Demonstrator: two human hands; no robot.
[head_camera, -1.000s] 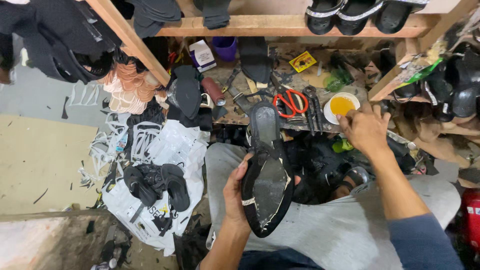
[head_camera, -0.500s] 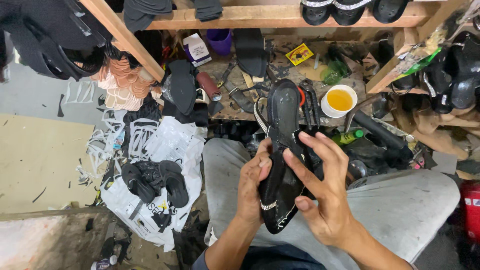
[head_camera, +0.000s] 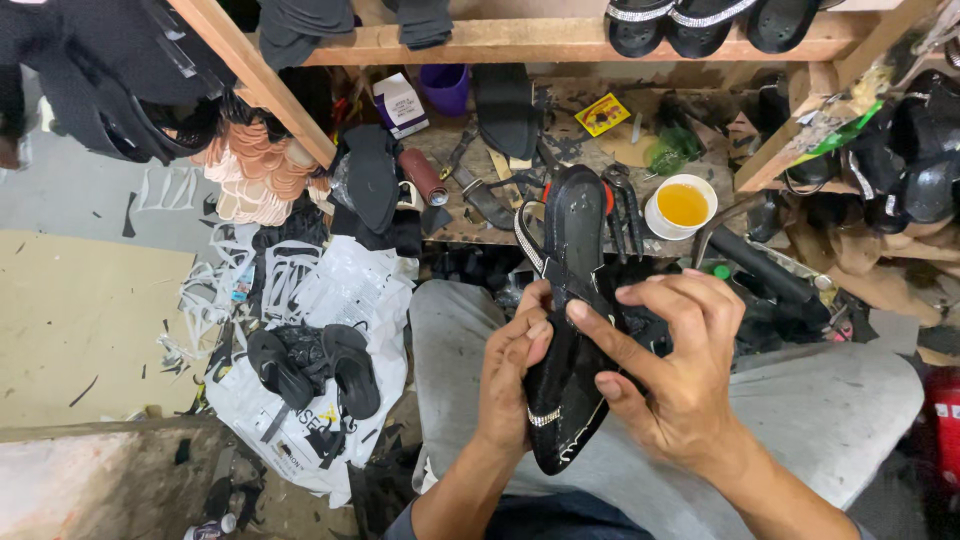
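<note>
Left hand (head_camera: 512, 370) and right hand (head_camera: 672, 365) both grip a black pointed sandal (head_camera: 568, 330) above the lap, fingers curled around its sides; a studded strap (head_camera: 528, 245) loops at its far end; beyond it, a cluttered workbench (head_camera: 640, 150) bearing a cup of yellow liquid (head_camera: 683, 203); left, a white bag (head_camera: 340, 290) with black sandals (head_camera: 315, 365).

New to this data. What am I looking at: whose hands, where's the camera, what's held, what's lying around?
No machine here: a seated person works with bare hands, and the one camera sits on their head, looking down over their lap. The left hand and right hand together hold a black pointed sandal with a sparkly strap. Beyond it, a cluttered wooden bench carries a small cup of yellow liquid, red-handled pliers and other tools. On the floor, black sandals lie on a white plastic bag.
</note>
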